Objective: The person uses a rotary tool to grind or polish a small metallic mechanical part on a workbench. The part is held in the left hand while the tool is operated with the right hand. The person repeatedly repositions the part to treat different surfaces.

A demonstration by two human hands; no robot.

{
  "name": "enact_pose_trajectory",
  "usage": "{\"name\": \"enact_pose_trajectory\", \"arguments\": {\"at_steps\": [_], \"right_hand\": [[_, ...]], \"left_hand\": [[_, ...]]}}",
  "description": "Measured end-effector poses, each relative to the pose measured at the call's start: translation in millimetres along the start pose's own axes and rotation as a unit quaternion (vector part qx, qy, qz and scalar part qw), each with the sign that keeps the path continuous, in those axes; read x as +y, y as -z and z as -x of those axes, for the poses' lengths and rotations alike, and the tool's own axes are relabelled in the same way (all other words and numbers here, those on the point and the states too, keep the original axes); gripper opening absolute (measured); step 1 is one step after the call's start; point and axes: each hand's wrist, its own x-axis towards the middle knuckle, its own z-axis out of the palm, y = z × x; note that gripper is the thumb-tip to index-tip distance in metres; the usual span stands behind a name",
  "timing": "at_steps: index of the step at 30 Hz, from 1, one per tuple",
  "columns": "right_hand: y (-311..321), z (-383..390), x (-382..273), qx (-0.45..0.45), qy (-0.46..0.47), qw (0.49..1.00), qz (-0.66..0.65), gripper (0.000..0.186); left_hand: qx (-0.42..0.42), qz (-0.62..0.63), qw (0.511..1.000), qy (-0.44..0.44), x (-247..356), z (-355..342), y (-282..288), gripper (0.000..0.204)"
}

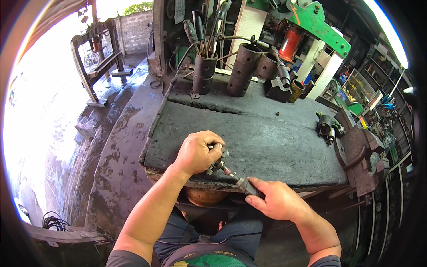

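Note:
Near the front edge of the dark workbench, my left hand [200,152] is closed on a small metal part [217,166], thumb and forefinger pinching it from above. Most of that part is hidden under the fingers. My right hand [278,200] wraps round the body of a grey die grinder [245,183], just in front of the bench edge. From its nose a thin shaft with a pinkish tip [227,171] points up and left to the metal part. Whether tip and part touch, I cannot tell.
Along the back of the bench [262,147] stand a dark metal can of tools [205,73] and a taller dark cylinder [242,71]. A vise [362,155] is at the right end, beside a dark cylindrical part [325,124]. Behind rises a green press frame [320,26].

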Motion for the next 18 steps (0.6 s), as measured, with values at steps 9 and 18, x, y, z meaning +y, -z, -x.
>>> {"name": "enact_pose_trajectory", "arguments": {"at_steps": [9,18], "right_hand": [[-0.4,1.8,5.8,0.003,-0.013,1.0,-0.015,0.061],[-7.5,15.3,34.7,0.07,-0.009,0.994,-0.077,0.065]], "left_hand": [[0.019,0.001,1.0,-0.021,-1.2,1.7,-2.1,0.016],[-0.108,-0.159,0.981,0.038,24.1,-23.1,20.3,0.049]]}}
